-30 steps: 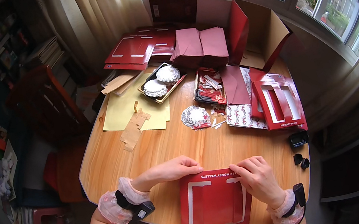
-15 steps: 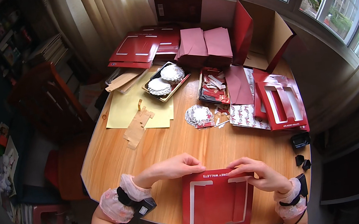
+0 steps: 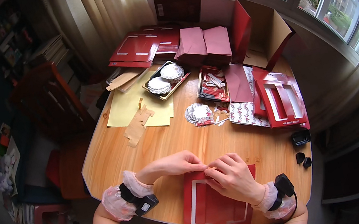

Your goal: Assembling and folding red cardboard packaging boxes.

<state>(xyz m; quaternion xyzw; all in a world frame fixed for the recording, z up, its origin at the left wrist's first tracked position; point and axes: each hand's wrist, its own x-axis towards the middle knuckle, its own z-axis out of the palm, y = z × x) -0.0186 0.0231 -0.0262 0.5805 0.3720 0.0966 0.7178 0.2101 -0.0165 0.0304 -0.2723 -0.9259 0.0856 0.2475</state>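
Note:
A flat red card panel [image 3: 217, 202] with white-edged cut-out slots lies at the table's near edge, its lower end over my lap. My left hand [image 3: 179, 162] pinches its far edge between thumb and fingertips. Across the panel's upper right reaches my right hand [image 3: 237, 177], fingers bent and tips pressed together right beside the left fingertips. Whatever small thing may sit between those right fingertips is too hidden to make out. The panel's far right part is partly covered by the right hand.
Beyond lie a pile of foil discs [image 3: 198, 114], a tray of red and white strips [image 3: 213, 86], a tray of foil discs [image 3: 168, 97] and brown paper [image 3: 138, 130]. Red card frames [image 3: 287, 120], pink envelopes [image 3: 204, 44] and an open box [image 3: 261, 38] stand farther back.
My right hand has moved left along the panel's far edge and now meets the left fingertips. The left hand has stayed nearly in place.

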